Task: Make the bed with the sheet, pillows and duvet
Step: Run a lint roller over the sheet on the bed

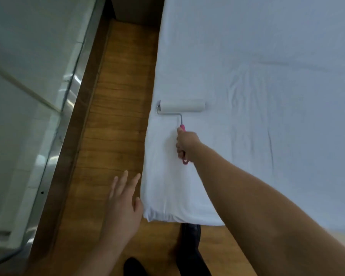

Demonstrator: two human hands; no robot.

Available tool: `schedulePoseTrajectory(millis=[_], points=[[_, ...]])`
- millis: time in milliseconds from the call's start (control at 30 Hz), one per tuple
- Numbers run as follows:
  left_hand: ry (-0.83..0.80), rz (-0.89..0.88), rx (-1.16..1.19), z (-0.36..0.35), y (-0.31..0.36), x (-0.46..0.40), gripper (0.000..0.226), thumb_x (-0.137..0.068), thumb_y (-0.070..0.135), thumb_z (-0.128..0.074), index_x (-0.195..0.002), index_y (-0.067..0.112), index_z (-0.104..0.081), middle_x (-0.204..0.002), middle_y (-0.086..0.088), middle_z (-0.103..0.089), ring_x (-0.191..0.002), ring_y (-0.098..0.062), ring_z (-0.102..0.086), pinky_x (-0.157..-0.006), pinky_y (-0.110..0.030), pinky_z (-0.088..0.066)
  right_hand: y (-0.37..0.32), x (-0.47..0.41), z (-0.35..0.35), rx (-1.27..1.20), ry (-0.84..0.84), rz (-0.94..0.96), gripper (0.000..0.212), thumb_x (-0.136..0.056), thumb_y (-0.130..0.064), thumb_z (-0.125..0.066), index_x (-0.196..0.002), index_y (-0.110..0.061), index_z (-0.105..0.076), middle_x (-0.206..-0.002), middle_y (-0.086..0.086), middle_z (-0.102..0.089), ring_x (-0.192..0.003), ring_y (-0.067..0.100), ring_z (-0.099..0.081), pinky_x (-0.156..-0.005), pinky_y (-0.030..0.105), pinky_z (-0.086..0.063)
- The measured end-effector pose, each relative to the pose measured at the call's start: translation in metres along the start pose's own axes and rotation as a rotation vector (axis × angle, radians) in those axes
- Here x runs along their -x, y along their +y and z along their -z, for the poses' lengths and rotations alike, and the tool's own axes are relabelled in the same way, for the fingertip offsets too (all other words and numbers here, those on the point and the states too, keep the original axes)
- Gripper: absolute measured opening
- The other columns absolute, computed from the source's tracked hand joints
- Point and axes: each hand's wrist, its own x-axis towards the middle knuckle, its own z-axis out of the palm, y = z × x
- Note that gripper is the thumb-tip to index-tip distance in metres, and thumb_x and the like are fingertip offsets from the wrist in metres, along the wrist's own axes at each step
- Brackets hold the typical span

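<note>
A glass partition (34, 100) flanks the wooden floor (116, 120). The left hand (124, 206), fingers spread and holding nothing, hovers just beside the bed's corner. The right hand (185, 145) grips a pink-handled lint roller (182, 106), its head resting on the white sheet (267, 96) near the mattress edge.

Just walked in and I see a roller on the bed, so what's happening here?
A person stands at the bed's corner. Their right hand grips the pink handle of a lint roller, whose white drum rests on the sheet near the bed's edge. The left hand hangs open beside the mattress corner, over the wooden floor. No pillows or duvet are visible.
</note>
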Motion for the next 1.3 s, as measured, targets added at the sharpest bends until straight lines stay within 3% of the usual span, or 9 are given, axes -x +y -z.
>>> schedulePoseTrajectory(millis=[200, 300, 567, 667, 733, 800, 933, 1133, 1300], points=[[-0.002, -0.011, 0.015, -0.008, -0.004, -0.010, 0.064, -0.097, 0.021, -0.053, -0.150, 0.043, -0.025, -0.161, 0.018, -0.008, -0.149, -0.009, 0.003, -0.120, -0.037, -0.014, -0.088, -0.021, -0.002, 0.034, -0.008, 0.008, 0.052, -0.103, -0.053, -0.028, -0.067, -0.017, -0.039, -0.054, 0.002, -0.039, -0.038, 0.014, -0.031, -0.044, 0.019, -0.030], [0.011, -0.019, 0.033, -0.011, -0.004, -0.012, 0.064, -0.096, 0.020, -0.053, -0.150, 0.042, -0.026, -0.160, 0.019, -0.011, -0.149, -0.007, 0.002, -0.119, -0.038, -0.015, -0.085, -0.013, -0.003, 0.020, -0.026, -0.022, 0.055, -0.102, -0.057, -0.027, -0.064, -0.018, -0.039, -0.052, 0.000, -0.039, -0.038, 0.014, -0.031, -0.044, 0.019, -0.030], [-0.001, -0.054, 0.044, 0.000, 0.001, -0.003, 0.064, -0.097, 0.019, -0.052, -0.149, 0.043, -0.025, -0.161, 0.017, -0.010, -0.149, -0.009, 0.000, -0.119, -0.039, -0.017, 0.101, 0.065, -0.021, -0.012, -0.033, 0.027, 0.054, -0.101, -0.054, -0.034, -0.088, -0.007, -0.057, -0.060, 0.008, -0.050, -0.042, 0.020, -0.044, -0.047, 0.030, -0.037], [-0.014, -0.091, 0.022, 0.002, 0.003, 0.008, 0.063, -0.098, 0.019, -0.051, -0.150, 0.042, -0.025, -0.161, 0.019, -0.009, -0.149, -0.008, 0.001, -0.119, -0.038, -0.016, 0.176, 0.114, -0.029, 0.080, -0.009, -0.016, 0.055, -0.099, -0.060, -0.029, -0.095, -0.015, -0.059, -0.066, 0.005, -0.056, -0.044, 0.017, -0.050, -0.043, 0.026, -0.042], [-0.028, -0.125, 0.020, 0.001, 0.005, 0.015, 0.063, -0.097, 0.017, -0.051, -0.150, 0.041, -0.027, -0.161, 0.018, -0.010, -0.150, -0.009, 0.000, -0.119, -0.035, -0.012, 0.218, 0.141, -0.035, 0.154, 0.013, -0.016, 0.051, -0.099, -0.060, -0.032, -0.090, -0.018, -0.060, -0.072, 0.001, -0.061, -0.053, 0.013, -0.057, -0.055, 0.027, -0.048], [-0.037, -0.156, 0.014, -0.002, 0.008, 0.021, 0.064, -0.097, 0.013, -0.052, -0.150, 0.039, -0.029, -0.160, 0.018, -0.011, -0.149, -0.009, -0.001, -0.118, -0.032, -0.009, 0.247, 0.162, -0.041, 0.171, 0.051, -0.052, 0.042, -0.098, -0.056, -0.039, -0.091, -0.024, -0.065, -0.086, -0.002, -0.068, -0.078, 0.008, -0.064, -0.080, 0.025, -0.051], [-0.051, -0.202, 0.008, -0.012, 0.017, 0.026, 0.064, -0.094, 0.007, -0.053, -0.149, 0.035, -0.035, -0.161, 0.010, -0.019, -0.150, -0.015, -0.007, -0.120, -0.036, -0.015, 0.254, 0.184, -0.026, 0.081, 0.107, -0.041, 0.034, -0.097, -0.053, -0.046, -0.091, -0.029, -0.069, -0.086, -0.006, -0.068, -0.085, 0.004, -0.064, -0.081, 0.016, -0.047], [-0.084, -0.292, 0.008, -0.035, 0.045, 0.016, 0.060, -0.093, 0.009, -0.054, -0.146, 0.032, -0.040, -0.160, 0.007, -0.023, -0.150, -0.016, -0.010, -0.120, -0.040, -0.019, 0.249, 0.169, 0.082, 0.031, 0.307, 0.013, 0.062, -0.094, -0.067, -0.033, -0.068, -0.016, -0.058, -0.065, 0.000, -0.063, -0.065, 0.018, -0.061, -0.065, 0.028, -0.047], [-0.132, -0.308, -0.027, -0.063, 0.095, -0.001, 0.058, -0.098, 0.017, -0.049, -0.149, 0.037, -0.031, -0.162, 0.011, -0.013, -0.151, -0.013, -0.002, -0.122, -0.037, -0.013, 0.250, 0.139, 0.159, 0.320, 0.310, -0.062, 0.050, -0.100, -0.058, -0.029, -0.071, -0.026, -0.054, -0.079, -0.003, -0.062, -0.081, 0.019, -0.060, -0.080, 0.031, -0.051]])
